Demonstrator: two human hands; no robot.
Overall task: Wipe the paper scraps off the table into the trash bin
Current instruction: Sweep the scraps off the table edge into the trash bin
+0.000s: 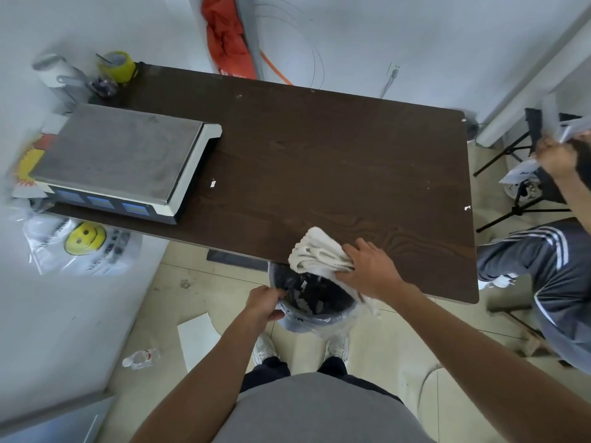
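My right hand (371, 270) presses a folded white cloth (315, 252) at the near edge of the dark wooden table (335, 161), right above the trash bin. The grey trash bin (311, 314), lined with a plastic bag, sits under that edge and holds several paper scraps. Gripping the bin's left rim is my left hand (263, 303). One small white scrap (213, 183) lies mid-table beside the scale, and another scrap (467, 208) rests at the table's right edge.
A weighing scale (124, 161) fills the table's left part, with a yellow tape roll (116, 66) behind it. A seated person (556, 270) and a black stand are at the right. White paper (198, 338) and a plastic bottle (140, 358) lie on the floor.
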